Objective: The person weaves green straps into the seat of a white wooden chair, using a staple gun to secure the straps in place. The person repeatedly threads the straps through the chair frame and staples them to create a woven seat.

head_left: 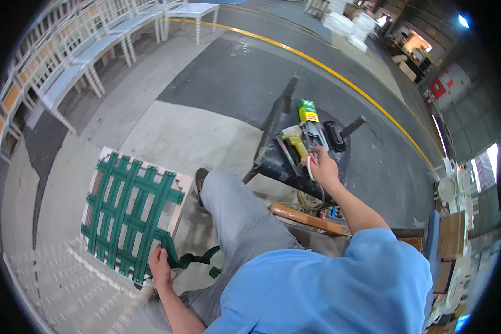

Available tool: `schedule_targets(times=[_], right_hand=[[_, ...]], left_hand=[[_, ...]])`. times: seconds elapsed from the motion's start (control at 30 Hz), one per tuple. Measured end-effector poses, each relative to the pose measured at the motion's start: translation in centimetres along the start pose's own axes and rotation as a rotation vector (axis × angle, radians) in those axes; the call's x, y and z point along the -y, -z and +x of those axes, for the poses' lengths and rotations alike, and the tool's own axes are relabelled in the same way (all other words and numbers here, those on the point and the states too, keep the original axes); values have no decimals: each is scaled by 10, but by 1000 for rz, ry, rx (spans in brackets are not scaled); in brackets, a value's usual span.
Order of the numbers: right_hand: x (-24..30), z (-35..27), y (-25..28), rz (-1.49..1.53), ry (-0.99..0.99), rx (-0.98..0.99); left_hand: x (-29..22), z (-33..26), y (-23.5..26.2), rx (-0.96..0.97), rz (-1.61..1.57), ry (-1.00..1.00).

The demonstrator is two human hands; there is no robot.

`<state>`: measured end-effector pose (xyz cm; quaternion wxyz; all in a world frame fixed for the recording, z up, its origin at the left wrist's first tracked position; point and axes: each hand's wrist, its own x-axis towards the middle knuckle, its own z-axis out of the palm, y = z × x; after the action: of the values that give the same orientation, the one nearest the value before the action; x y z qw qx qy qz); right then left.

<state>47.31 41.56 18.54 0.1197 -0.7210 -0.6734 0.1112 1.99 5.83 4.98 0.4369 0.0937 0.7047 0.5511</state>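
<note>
At lower left, a white chair [103, 281] lies tipped over, its spindled back toward me. Green webbing straps [129, 209] cross in a weave over its seat frame. My left hand [160, 268] is closed on a loose green strap [170, 250] at the frame's near corner; the strap's tail hangs toward the floor. On the right, my right hand [324, 168] is over a worn black chair [286, 161] used as a tool stand. Its fingers close round a white-and red handled tool [310, 162], whose kind I cannot make out. Beside it lies a yellow tool [296, 143].
A green-and-yellow box [307, 111] and a black case [334, 136] sit on the black chair's seat. A wooden armrest [309, 220] is beside my right side. Rows of white chairs [78, 69] stand at far left. A yellow line [317, 58] crosses the floor.
</note>
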Motion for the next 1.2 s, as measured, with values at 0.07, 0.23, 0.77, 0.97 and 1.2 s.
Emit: schedule_targets(times=[0.07,0.23,0.77,0.97,1.2], right_hand=[[-53,-2,5,-72,-109,-58],[-122,2,-4,-141,-107,-69],[-82,3,-17,21,88,-86],[88,-16,-57,647,537,303],[253,-186,-128,58,1314,1288]], left_hand=[[6,4,-6,-51,40,22],[10,1,-21,-62,257,-173],[-27,-44,-31,-387,-11,-76],[-141,-91,-25,-458,-429,-356],[-213,-140,-30,-490,-353,-607]])
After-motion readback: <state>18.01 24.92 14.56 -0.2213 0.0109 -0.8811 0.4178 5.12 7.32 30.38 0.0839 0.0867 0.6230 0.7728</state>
